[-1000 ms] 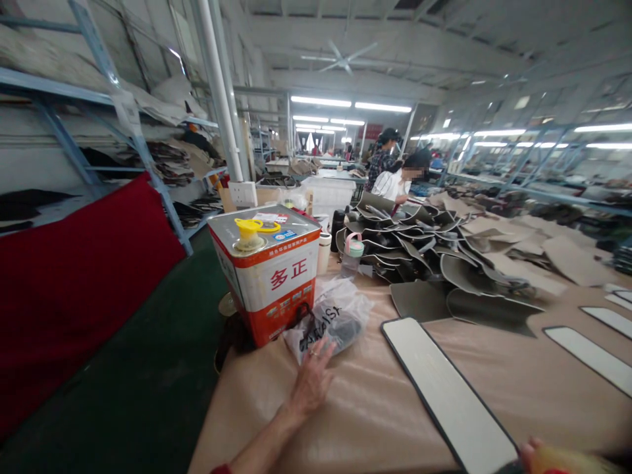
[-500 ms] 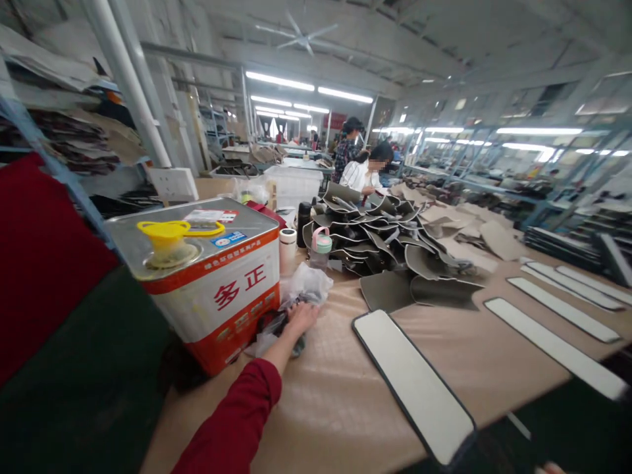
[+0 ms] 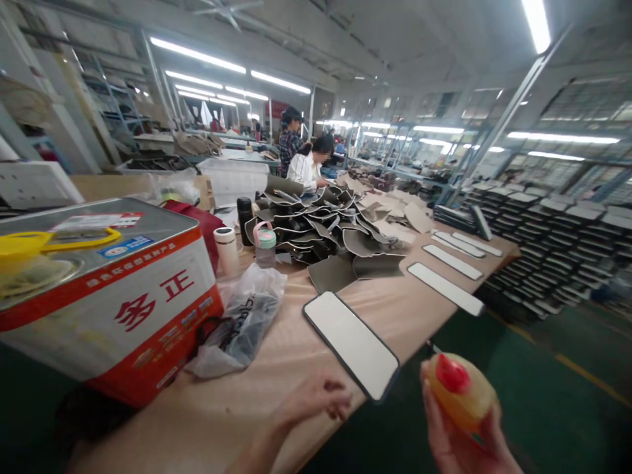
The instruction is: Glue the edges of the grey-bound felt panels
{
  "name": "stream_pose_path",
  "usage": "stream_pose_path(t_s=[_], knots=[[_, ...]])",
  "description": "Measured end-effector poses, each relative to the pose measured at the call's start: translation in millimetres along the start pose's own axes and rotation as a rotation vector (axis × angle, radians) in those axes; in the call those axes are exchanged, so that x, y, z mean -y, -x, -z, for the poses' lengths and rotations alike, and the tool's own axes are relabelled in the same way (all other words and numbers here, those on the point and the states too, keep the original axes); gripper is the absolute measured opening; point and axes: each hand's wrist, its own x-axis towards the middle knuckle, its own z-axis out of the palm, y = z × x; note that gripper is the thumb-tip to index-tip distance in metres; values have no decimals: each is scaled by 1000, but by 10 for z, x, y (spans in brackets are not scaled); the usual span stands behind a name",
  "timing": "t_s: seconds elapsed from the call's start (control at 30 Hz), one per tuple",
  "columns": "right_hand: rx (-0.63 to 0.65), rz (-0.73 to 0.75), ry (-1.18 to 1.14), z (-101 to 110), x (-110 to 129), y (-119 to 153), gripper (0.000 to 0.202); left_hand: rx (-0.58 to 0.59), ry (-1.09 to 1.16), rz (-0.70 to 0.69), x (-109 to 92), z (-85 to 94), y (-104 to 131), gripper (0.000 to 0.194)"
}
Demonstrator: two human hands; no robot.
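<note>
My right hand (image 3: 457,428) is wrapped round a yellowish, rounded bottle (image 3: 467,395) with a red cap and a thin tip, off the table's front edge at the lower right. Over the near part of the brown-covered table (image 3: 276,355), my left hand (image 3: 320,398) has its fingers loosely curled and blurred; whether anything is in them does not show. Just beyond it, a long white panel with a dark border (image 3: 350,342) lies at the table edge. A clear plastic bag with dark contents (image 3: 241,322) rests farther left.
A large orange-and-white can (image 3: 162,296) stands at the left. Behind are a white cup (image 3: 226,251), a pink-handled bottle (image 3: 265,245) and stacked dark curved pieces (image 3: 320,230). More white panels (image 3: 444,288) lie at the right. Two people work farther back.
The view has turned right. My left hand has left the plastic bag and come nearer. My right hand, barely visible at the bottom edge before, has come up with the yellowish bottle.
</note>
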Motion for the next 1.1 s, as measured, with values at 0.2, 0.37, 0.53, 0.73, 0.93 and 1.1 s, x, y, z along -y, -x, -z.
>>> stream_pose_path(t_s=[0.2,0.37,0.53,0.73,0.93,1.1], knots=[[-54,-229,-181,22,355,-473,29,-592,657,255,1256,-1307,-641,52],[-8,-272,-133,150,728,-815,30,-975,936,70,1001,-1725,-1190,31],[25,-294,-51,207,962,-1023,29,-1163,1135,-14,847,-1821,-1394,26],[78,-265,47,284,1061,-1088,28,-1275,1036,-82,796,-1669,-1438,31],[123,-198,161,316,1040,-1111,31,-1186,877,-186,624,-1508,-973,52],[233,-125,223,259,892,-1149,34,-1054,846,-247,542,-1540,-96,60]])
